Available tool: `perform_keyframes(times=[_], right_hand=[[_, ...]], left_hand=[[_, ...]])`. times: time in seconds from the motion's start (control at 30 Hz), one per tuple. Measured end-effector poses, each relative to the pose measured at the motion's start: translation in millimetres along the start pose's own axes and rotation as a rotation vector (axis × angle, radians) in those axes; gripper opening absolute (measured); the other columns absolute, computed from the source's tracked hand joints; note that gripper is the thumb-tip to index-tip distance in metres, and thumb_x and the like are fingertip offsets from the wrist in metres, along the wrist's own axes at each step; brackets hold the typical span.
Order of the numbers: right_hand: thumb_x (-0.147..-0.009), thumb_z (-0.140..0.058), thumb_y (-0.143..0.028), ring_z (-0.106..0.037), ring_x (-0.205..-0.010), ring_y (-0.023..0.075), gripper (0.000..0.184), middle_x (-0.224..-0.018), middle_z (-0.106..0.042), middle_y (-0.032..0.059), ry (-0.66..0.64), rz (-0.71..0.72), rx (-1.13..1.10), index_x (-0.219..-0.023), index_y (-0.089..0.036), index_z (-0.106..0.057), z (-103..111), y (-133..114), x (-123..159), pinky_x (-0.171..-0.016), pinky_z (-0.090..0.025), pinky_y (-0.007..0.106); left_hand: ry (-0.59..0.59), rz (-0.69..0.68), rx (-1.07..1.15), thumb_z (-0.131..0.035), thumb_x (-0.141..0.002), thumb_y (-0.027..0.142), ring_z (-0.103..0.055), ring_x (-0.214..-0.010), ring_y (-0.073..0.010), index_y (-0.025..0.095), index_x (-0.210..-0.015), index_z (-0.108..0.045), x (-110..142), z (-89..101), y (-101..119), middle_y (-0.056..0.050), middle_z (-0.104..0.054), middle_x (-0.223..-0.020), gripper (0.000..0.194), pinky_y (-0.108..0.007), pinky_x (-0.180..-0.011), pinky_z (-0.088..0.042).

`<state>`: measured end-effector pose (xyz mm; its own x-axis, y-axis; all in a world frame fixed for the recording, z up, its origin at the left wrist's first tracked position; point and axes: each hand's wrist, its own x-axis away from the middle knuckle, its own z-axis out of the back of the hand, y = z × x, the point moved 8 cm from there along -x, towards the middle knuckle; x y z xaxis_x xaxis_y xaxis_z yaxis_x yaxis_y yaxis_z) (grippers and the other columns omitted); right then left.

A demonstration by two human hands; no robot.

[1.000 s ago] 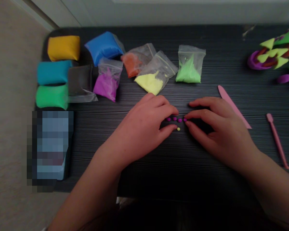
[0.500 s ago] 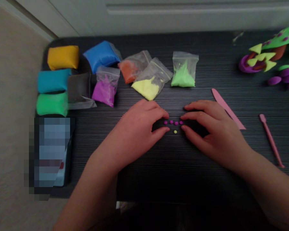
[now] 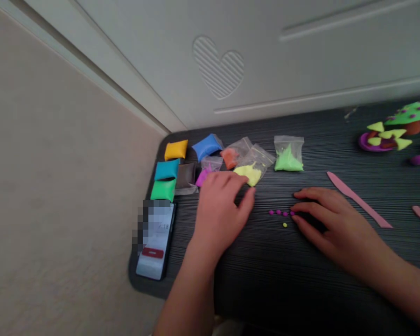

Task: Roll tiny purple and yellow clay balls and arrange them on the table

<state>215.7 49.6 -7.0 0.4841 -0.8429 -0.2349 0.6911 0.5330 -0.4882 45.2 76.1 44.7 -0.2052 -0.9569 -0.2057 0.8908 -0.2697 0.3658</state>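
Observation:
A short row of several tiny purple clay balls (image 3: 278, 212) lies on the dark table, with one tiny yellow clay ball (image 3: 284, 225) just below it. My right hand (image 3: 331, 221) rests at the right end of the row, thumb and fingers apart. Its fingertips are beside the last purple ball; I cannot tell whether they touch it. My left hand (image 3: 222, 207) is open over the table, its fingertips at the bag of yellow clay (image 3: 249, 174). It partly covers the bag of purple clay (image 3: 203, 176). Nothing shows between its thumb and fingers.
Clay packs, among them a blue one (image 3: 207, 146) and a bag of light green clay (image 3: 289, 157), line the back left. A phone (image 3: 156, 242) lies at the left edge. A pink clay knife (image 3: 357, 200) and clay models (image 3: 380, 140) are on the right.
My left hand has moved away from the purple balls, left and back to the bagged clay. My right hand stays by the row. The view has swung to the left and up.

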Motion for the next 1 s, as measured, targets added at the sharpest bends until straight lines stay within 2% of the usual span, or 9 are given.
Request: perform_keyframes(times=[0.03, 0.1, 0.2, 0.3, 0.5, 0.6, 0.73, 0.87, 1.0], right_hand=[[-0.078, -0.056, -0.026, -0.048, -0.105, 0.0196, 0.018, -0.110, -0.054, 0.0055, 0.001, -0.003, -0.003, -0.095, -0.022, -0.058, -0.3, -0.1, -0.2, -0.092, -0.041, 0.040], [-0.078, -0.056, -0.027, -0.048, -0.105, 0.0193, 0.018, -0.110, -0.054, 0.0056, -0.001, -0.007, -0.012, -0.095, -0.022, -0.058, -0.5, -0.8, -0.9, -0.092, -0.041, 0.039], [-0.079, -0.054, -0.028, -0.048, -0.106, 0.0188, 0.020, -0.110, -0.054, 0.0059, -0.005, -0.024, -0.034, -0.097, -0.021, -0.058, 1.5, -1.6, -2.1, -0.093, -0.040, 0.039], [-0.080, -0.052, -0.028, -0.047, -0.107, 0.0179, 0.021, -0.110, -0.054, 0.0063, -0.010, -0.062, -0.068, -0.099, -0.021, -0.058, 4.7, -2.3, -3.4, -0.095, -0.039, 0.038], [-0.082, -0.049, -0.027, -0.046, -0.107, 0.0161, 0.022, -0.110, -0.055, 0.0064, 0.044, -0.081, -0.157, -0.100, -0.018, -0.058, 12.3, -6.2, -5.1, -0.096, -0.038, 0.034], [-0.082, -0.048, -0.025, -0.048, -0.105, 0.0156, 0.021, -0.107, -0.056, 0.0066, 0.093, -0.068, -0.182, -0.099, -0.017, -0.059, 19.0, -5.5, -4.6, -0.094, -0.039, 0.033], [-0.082, -0.049, -0.023, -0.052, -0.097, 0.0148, 0.019, -0.100, -0.059, 0.0057, 0.179, -0.074, -0.206, -0.097, -0.018, -0.059, 33.3, -1.7, -2.1, -0.092, -0.040, 0.035], [-0.081, -0.051, -0.021, -0.055, -0.091, 0.0139, 0.016, -0.092, -0.061, 0.0031, 0.286, -0.058, -0.250, -0.095, -0.020, -0.059, 47.9, -0.5, 0.6, -0.097, -0.037, 0.040], [-0.080, -0.053, -0.020, -0.056, -0.090, 0.0139, 0.017, -0.090, -0.062, 0.0032, 0.300, -0.052, -0.356, -0.095, -0.021, -0.060, 52.3, -3.3, 2.2, -0.088, -0.044, 0.034]], left_hand=[[0.131, 0.102, -0.113, -0.051, -0.080, 0.034, -0.048, -0.100, -0.0208, 0.019, -0.098, -0.060, 1.0, 13.0, -13.2, -0.005, -0.060, -0.102, 0.025, -0.040, -0.093, -0.034], [0.230, 0.291, -0.286, -0.051, -0.079, 0.041, -0.044, -0.106, -0.0275, 0.018, -0.108, -0.057, 5.3, 24.5, -37.4, -0.008, -0.057, -0.111, 0.038, -0.047, -0.093, -0.032], [0.151, 0.425, -0.421, -0.048, -0.077, 0.051, -0.040, -0.108, -0.0358, 0.015, -0.114, -0.054, 6.9, 16.1, -59.9, -0.013, -0.054, -0.117, 0.052, -0.055, -0.087, -0.032], [0.066, 0.452, -0.466, -0.047, -0.076, 0.052, -0.043, -0.105, -0.0372, 0.014, -0.107, -0.058, 4.4, 3.2, -69.3, -0.014, -0.056, -0.113, 0.050, -0.056, -0.084, -0.033], [0.096, 0.469, -0.431, -0.047, -0.075, 0.052, -0.047, -0.101, -0.0403, 0.014, -0.101, -0.060, 0.3, 4.5, -79.2, -0.017, -0.062, -0.100, 0.048, -0.059, -0.081, -0.033], [0.167, 0.369, -0.347, -0.051, -0.073, 0.053, -0.047, -0.102, -0.0386, 0.016, -0.105, -0.057, -3.7, 11.1, -70.0, -0.016, -0.060, -0.102, 0.049, -0.055, -0.080, -0.037], [0.273, 0.105, -0.146, -0.061, -0.070, 0.043, -0.051, -0.098, -0.0270, 0.019, -0.101, -0.054, -5.4, 16.9, -34.0, -0.009, -0.059, -0.100, 0.040, -0.043, -0.088, -0.039], [0.210, -0.090, -0.013, -0.063, -0.070, 0.031, -0.050, -0.098, -0.0229, 0.019, -0.098, -0.054, -1.7, 4.0, 2.8, -0.006, -0.057, -0.099, 0.032, -0.039, -0.087, -0.041], [0.139, -0.310, 0.054, -0.062, -0.072, 0.023, -0.050, -0.097, -0.0203, 0.019, -0.099, -0.055, 6.8, -10.3, 38.6, -0.006, -0.058, -0.097, 0.028, -0.039, -0.088, -0.042]])
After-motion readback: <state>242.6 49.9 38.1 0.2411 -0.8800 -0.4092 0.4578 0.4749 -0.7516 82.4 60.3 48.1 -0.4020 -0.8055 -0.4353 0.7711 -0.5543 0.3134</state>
